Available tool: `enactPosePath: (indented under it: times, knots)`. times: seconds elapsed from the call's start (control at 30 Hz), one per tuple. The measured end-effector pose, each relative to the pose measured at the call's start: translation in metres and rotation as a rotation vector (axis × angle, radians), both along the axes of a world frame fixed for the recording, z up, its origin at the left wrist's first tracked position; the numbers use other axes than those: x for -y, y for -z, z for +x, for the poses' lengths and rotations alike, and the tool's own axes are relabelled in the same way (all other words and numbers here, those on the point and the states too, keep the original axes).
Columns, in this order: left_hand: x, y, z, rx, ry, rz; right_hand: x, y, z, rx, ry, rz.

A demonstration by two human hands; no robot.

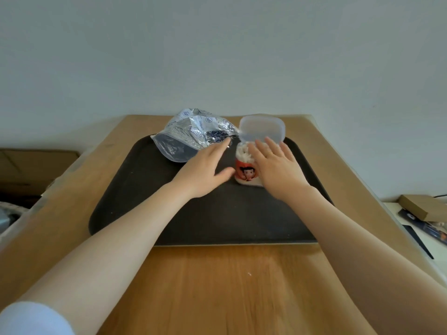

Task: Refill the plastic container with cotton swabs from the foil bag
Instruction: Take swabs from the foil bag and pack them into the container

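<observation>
The container (247, 170) stands upright on the far right part of a dark tray (217, 218), which lies on a wooden table (217, 286). Its translucent lid (262, 128) is hinged open and stands up behind the mouth. White swabs (244, 153) fill the container to the rim. An orange label with a cartoon figure wraps the lower body. The bag (193, 134) lies on its side at the far left of the tray, crumpled, its clear lower end toward the viewer and one corner reaching close to the lid. The left hand (208, 170) is extended palm down between bag and container; its fingers are straight and together, the fingertips lie at the edge of the bag, and the thumb points toward the container base. It holds nothing. The right hand (278, 165) is extended palm down just right of the container, fingers straight and slightly spread, with the fingertips near the swabs and the lower edge of the lid; whether they touch cannot be told. It holds nothing. A ring sits on one finger. A cardboard box (423, 206) lies on a surface at far right.
</observation>
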State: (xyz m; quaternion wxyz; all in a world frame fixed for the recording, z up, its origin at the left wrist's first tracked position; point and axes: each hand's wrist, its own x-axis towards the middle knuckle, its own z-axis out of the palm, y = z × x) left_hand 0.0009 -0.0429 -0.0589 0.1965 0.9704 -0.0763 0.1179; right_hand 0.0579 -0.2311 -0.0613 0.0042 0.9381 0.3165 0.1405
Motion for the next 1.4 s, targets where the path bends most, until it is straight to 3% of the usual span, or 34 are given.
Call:
enactPosePath:
  times: [0.13, 0.2, 0.27, 0.4, 0.6, 0.67, 0.87, 1.07, 1.2, 1.27, 1.4]
  knots:
    - [-0.052, 0.0, -0.012, 0.385, -0.146, 0.087, -0.025, -0.009, -0.011, -0.003, 0.015, 0.132]
    - [-0.075, 0.001, -0.009, 0.36, -0.259, 0.093, -0.044, -0.015, -0.024, 0.025, -0.085, 0.249]
    - [-0.091, 0.001, 0.0, 0.209, -0.337, 0.071, -0.063, -0.018, -0.033, 0.008, -0.15, 0.338]
    - [-0.11, 0.0, 0.023, 0.08, -0.35, 0.239, -0.096, -0.016, -0.04, -0.266, -0.036, 0.491]
    - [-0.099, -0.01, 0.023, 0.406, -0.211, 0.048, -0.109, -0.009, -0.027, -0.737, 0.244, 1.036]
    - [-0.088, -0.017, 0.016, 0.502, -0.175, 0.02, -0.11, -0.008, -0.024, -0.8, 0.31, 1.142]
    - [-0.069, -0.041, -0.008, 0.59, -0.164, -0.068, -0.095, -0.009, -0.033, -0.814, 0.293, 1.155]
    - [-0.076, -0.051, -0.027, 0.499, -0.344, -0.303, -0.068, 0.007, -0.042, -0.717, 0.299, 1.112]
    - [-0.068, -0.046, -0.029, 0.557, -0.271, -0.253, -0.07, 0.0, -0.047, -0.766, 0.178, 1.102]
    - [-0.061, -0.041, -0.028, 0.593, -0.14, -0.186, -0.072, -0.005, -0.05, -0.821, 0.088, 0.991]
    - [-0.052, -0.025, -0.023, 0.531, 0.018, 0.228, -0.063, -0.011, -0.046, -0.695, 0.048, 0.816]
